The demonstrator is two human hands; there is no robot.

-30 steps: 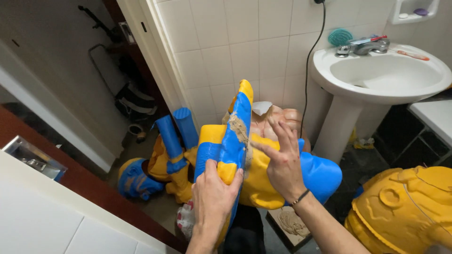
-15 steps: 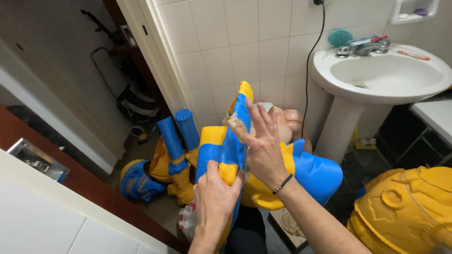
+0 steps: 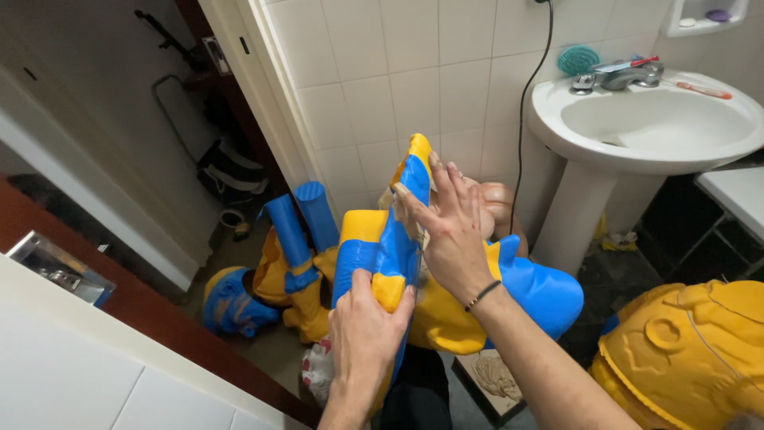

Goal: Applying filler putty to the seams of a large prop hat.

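Left hand [image 3: 364, 334] comes up from the bottom edge, wrist straight, fingers curled tight around the lower yellow end of a blue-and-yellow foam piece [image 3: 380, 247], thumb pressed on top. Right hand [image 3: 447, 231] crosses in from the lower right, forearm angled up and left, a dark band on the wrist. Its fingers are spread wide and flat against the piece's right face, fingertips [image 3: 407, 193] reaching the upper blue edge: pressing, not gripping. The piece stands nearly upright, edge-on between both hands, held in mid-air above the floor [image 3: 270, 358].

Behind it, more blue and yellow costume parts [image 3: 533, 287] lie heaped on the floor, with two blue tubes [image 3: 302, 219] standing just left of them. A big yellow moulded part [image 3: 684, 350] sits at the lower right.

White wall tiles [image 3: 414, 72] behind, a white pedestal sink [image 3: 637, 127] at the upper right with a teal brush [image 3: 578, 60] beside the tap, a black cord [image 3: 525, 103] hanging down the wall. An open doorway [image 3: 119, 143] at left, dark beyond.
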